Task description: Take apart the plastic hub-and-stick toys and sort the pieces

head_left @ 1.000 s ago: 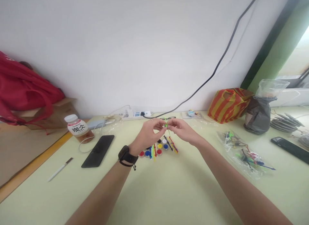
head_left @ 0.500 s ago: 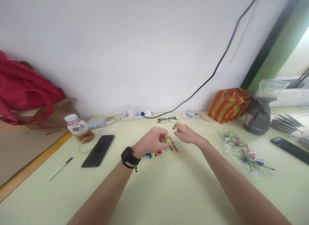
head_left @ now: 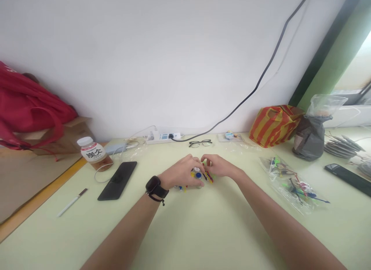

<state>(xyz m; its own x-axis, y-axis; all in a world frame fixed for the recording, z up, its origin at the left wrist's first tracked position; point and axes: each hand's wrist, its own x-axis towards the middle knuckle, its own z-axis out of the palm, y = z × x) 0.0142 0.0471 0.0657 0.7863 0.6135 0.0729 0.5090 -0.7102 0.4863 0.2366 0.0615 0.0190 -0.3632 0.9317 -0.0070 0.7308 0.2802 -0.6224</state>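
My left hand point(head_left: 182, 172), with a black watch on its wrist, rests low on the pale green table point(head_left: 203, 223) over a cluster of small coloured round pieces point(head_left: 197, 174); its fingers curl down onto them. My right hand point(head_left: 218, 165) sits just to the right, fingers bent and pinched at a bunch of thin coloured sticks point(head_left: 208, 176). What each hand actually grips is too small to make out. The two hands almost touch above the pieces.
A black phone point(head_left: 117, 175), a drink bottle point(head_left: 94, 154) and a white pen point(head_left: 71, 202) lie to the left. Glasses point(head_left: 199, 143) and a power strip point(head_left: 164, 137) sit by the wall. A clear bag of coloured sticks point(head_left: 292, 183), a striped bag point(head_left: 274, 125) and another phone point(head_left: 348, 178) are on the right.
Both hands have come down from holding a green stick in the air to the pile of coloured pieces on the table. The green stick is no longer visible between them.
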